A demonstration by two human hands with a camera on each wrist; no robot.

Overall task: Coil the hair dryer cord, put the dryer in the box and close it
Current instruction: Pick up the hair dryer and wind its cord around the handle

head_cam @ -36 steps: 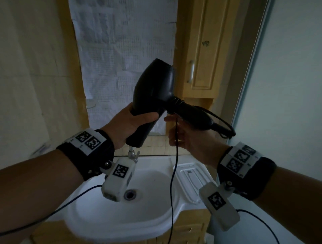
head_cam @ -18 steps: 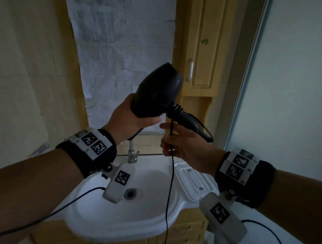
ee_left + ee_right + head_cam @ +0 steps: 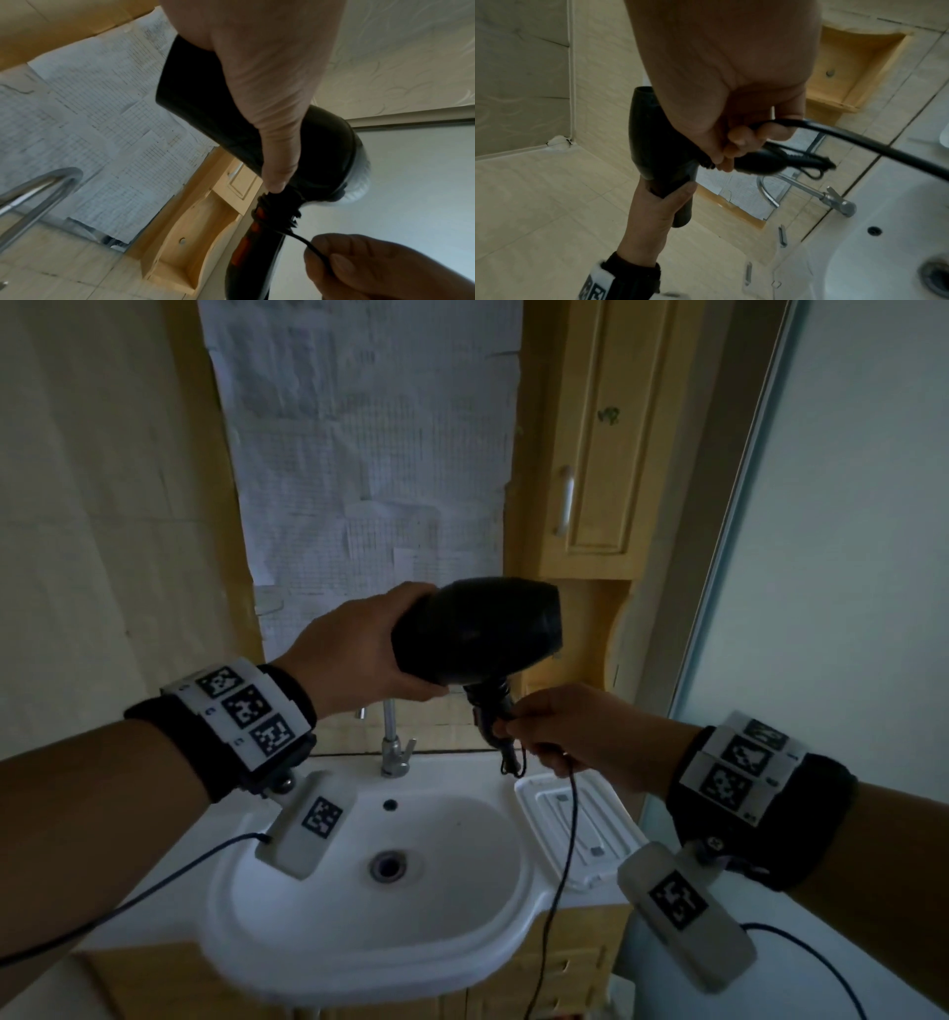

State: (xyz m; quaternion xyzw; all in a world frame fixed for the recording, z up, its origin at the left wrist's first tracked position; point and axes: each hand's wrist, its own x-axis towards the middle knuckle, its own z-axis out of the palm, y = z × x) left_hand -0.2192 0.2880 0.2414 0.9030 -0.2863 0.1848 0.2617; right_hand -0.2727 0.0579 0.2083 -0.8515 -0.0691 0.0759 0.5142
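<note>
A black hair dryer (image 3: 477, 629) is held in the air above the sink, its barrel lying level and its handle (image 3: 490, 711) pointing down. My left hand (image 3: 354, 654) grips the barrel (image 3: 231, 113) from the left. My right hand (image 3: 575, 726) holds the black cord (image 3: 565, 855) right beside the handle, pinching it (image 3: 808, 126) between thumb and fingers. A few turns of cord lie round the top of the handle (image 3: 272, 205). The free cord hangs past the sink's front edge. No box is in view.
A white sink (image 3: 318, 942) with a metal tap (image 3: 393, 747) lies below the hands, and a white soap tray (image 3: 611, 834) sits on its right. A yellow wall cabinet (image 3: 590, 454) hangs at the upper right. Paper sheets (image 3: 359, 428) cover the mirror.
My left hand has lowered the dryer and turned it from steeply tilted to level, handle now pointing down. My right hand has followed to the handle with the cord.
</note>
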